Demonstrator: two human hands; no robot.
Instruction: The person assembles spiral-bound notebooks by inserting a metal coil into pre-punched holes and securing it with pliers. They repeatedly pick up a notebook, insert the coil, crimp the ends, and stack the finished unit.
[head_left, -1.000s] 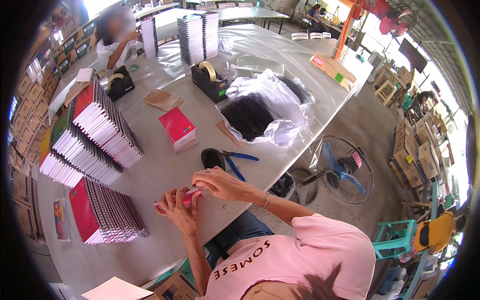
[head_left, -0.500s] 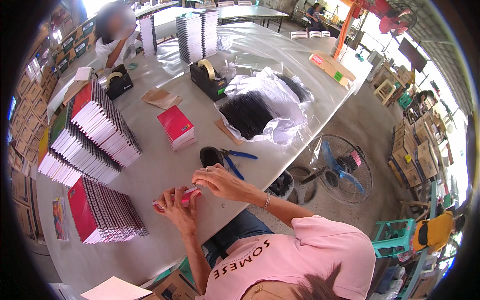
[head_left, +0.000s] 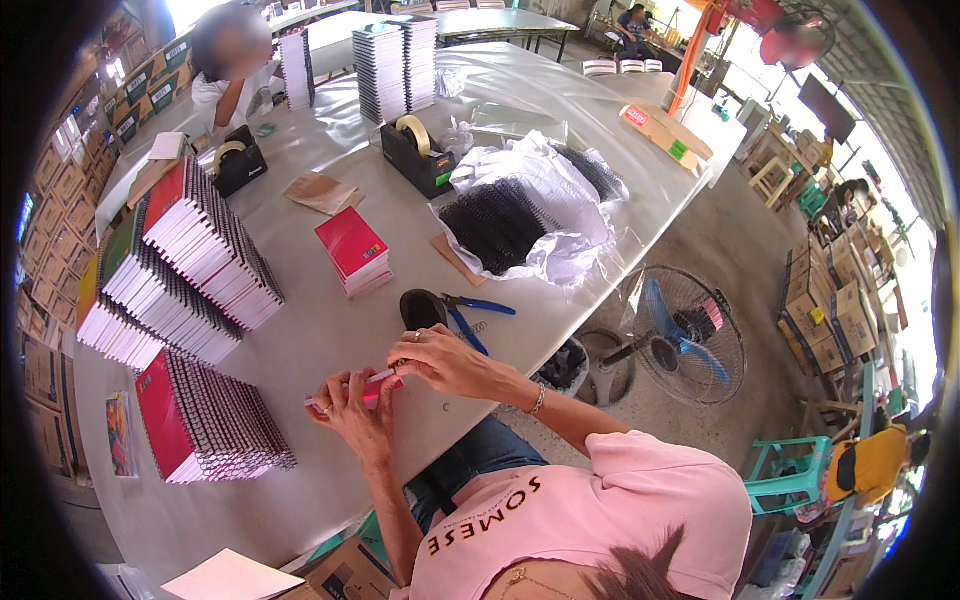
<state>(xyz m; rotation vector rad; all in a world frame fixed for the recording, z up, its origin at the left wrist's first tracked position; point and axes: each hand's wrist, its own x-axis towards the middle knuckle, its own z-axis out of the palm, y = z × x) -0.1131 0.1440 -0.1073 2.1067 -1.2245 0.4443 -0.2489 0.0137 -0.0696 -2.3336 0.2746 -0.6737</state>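
Note:
My left hand [head_left: 362, 422] is closed round a small red-covered notebook [head_left: 374, 388], held above the table near its front edge. At the notebook's right end, my right hand [head_left: 440, 362] pinches with thumb and fingertips. Something dark and small shows between those fingertips, too small to make out. Just beyond my right hand lie a dark rounded object [head_left: 424, 311] and pliers with blue handles [head_left: 484, 308]. Farther off sits a short stack of red-covered booklets [head_left: 352, 250], with no coil visible on it. Black spiral binding coils [head_left: 495, 230] lie heaped on crumpled white paper [head_left: 585, 235].
Tall stacks of spiral notebooks [head_left: 210, 420] stand on the left. Two tape dispensers [head_left: 425, 165] are farther back, near brown paper [head_left: 322, 194]. Across the table sits another person [head_left: 225, 100]. A floor fan [head_left: 685, 335] stands beyond the table's right edge, with a teal stool [head_left: 790, 475] nearer.
Both hands stay almost in place on the notebook. The right fingers have shifted very slightly at its end; nothing else on the table has visibly moved.

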